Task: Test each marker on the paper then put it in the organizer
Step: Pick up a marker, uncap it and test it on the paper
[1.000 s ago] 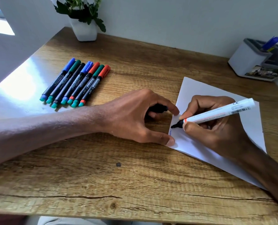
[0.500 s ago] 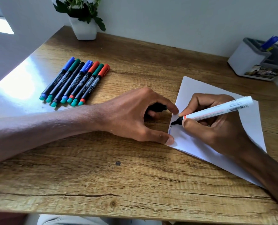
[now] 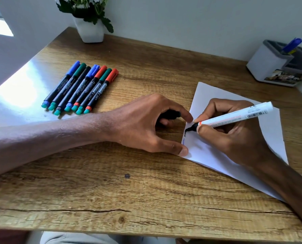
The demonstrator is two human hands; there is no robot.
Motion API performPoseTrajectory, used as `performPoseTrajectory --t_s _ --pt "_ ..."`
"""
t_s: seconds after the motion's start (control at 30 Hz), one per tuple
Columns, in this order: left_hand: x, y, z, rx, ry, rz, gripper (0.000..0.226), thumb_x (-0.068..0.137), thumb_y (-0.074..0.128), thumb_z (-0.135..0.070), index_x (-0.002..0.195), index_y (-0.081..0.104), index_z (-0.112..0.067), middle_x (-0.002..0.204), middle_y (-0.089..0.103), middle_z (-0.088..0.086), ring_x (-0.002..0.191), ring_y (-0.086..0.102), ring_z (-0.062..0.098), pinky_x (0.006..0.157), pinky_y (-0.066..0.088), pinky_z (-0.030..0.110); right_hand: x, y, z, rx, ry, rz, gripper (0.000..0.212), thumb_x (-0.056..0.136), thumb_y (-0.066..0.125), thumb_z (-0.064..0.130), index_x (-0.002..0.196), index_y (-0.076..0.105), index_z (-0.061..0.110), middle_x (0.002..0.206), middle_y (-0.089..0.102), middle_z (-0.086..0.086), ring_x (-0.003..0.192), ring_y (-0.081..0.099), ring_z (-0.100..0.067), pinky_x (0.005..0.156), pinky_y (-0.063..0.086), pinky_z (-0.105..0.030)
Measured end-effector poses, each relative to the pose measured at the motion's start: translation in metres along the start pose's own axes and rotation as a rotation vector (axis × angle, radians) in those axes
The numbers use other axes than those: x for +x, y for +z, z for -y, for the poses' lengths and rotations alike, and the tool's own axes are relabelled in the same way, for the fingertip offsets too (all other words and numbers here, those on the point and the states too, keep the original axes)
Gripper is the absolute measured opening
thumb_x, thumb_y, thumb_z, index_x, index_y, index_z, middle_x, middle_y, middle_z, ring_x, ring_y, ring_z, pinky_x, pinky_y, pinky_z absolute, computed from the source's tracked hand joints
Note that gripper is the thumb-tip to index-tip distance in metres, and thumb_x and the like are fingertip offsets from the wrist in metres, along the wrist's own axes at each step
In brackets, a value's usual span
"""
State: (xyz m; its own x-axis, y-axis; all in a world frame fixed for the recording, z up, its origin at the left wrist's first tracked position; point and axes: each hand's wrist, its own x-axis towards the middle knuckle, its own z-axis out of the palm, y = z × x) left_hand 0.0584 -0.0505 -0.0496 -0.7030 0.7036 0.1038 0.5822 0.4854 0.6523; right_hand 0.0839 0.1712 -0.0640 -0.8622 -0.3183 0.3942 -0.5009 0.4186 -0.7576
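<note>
Right hand (image 3: 234, 140) is pinching the white marker (image 3: 234, 118) low, scribbling black on the paper (image 3: 213, 93) by its left edge. Left hand (image 3: 143, 124) is pinning that edge, other fingers curling round the cap (image 3: 171, 114). Light pressure, short strokes should do; organizer (image 3: 268, 67) is sitting back-right on the tabletop (image 3: 129, 191).

- I get one wide-angle view, worn on the person's head, facing forward and steeply down onto the brown wood-grain desk (image 3: 111, 191).
- It sits close: the barcode on the white-barrelled marker (image 3: 234, 116) shows, just right of centre in the right hand (image 3: 231, 143).
- The left hand (image 3: 146, 124), curled over a black marker cap (image 3: 171, 114), fills the centre.
- The white square plant pot (image 3: 92, 30) lies at 11 o'clock, the white-and-grey plastic organizer (image 3: 268, 67) at 2.
- The desk's near edge runs along 6 o'clock.
</note>
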Motion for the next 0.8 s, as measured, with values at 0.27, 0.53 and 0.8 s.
performPoseTrajectory --t_s 0.27,0.53,0.8 --pt "0.0001 -0.0006 -0.0004 0.020 -0.014 0.003 0.065 0.074 0.085 -0.057 0.131 0.067 -0.033 0.080 0.062 -0.028 0.076 0.062 -0.008 0.059 0.043 0.009 0.0002 0.0012 -0.0017 -0.006 0.014 -0.043 0.018 0.074 0.071 0.021 0.069 0.069 0.004 0.056 0.062 0.008 0.046 0.051 -0.004 0.048 0.035 -0.013" --pt "0.0005 0.0000 0.0018 -0.001 0.010 0.005 0.065 0.075 0.086 -0.051 0.132 0.066 -0.028 0.071 0.050 -0.049 0.068 0.054 -0.020 0.055 0.036 0.003 -0.0001 0.0012 -0.0005 -0.032 0.048 -0.071 0.009 0.075 0.072 0.008 0.069 0.069 0.003 0.059 0.064 0.004 0.048 0.052 -0.005 0.048 0.037 -0.013" --pt "0.0002 -0.0004 0.0014 -0.032 0.021 0.019 0.070 0.074 0.088 -0.046 0.136 0.065 -0.022 0.069 0.048 -0.053 0.067 0.050 -0.028 0.056 0.035 -0.002 0.0010 0.0022 -0.0007 -0.050 0.063 -0.101 0.009 0.076 0.072 0.009 0.069 0.070 0.003 0.060 0.065 0.004 0.049 0.054 -0.005 0.049 0.037 -0.012"
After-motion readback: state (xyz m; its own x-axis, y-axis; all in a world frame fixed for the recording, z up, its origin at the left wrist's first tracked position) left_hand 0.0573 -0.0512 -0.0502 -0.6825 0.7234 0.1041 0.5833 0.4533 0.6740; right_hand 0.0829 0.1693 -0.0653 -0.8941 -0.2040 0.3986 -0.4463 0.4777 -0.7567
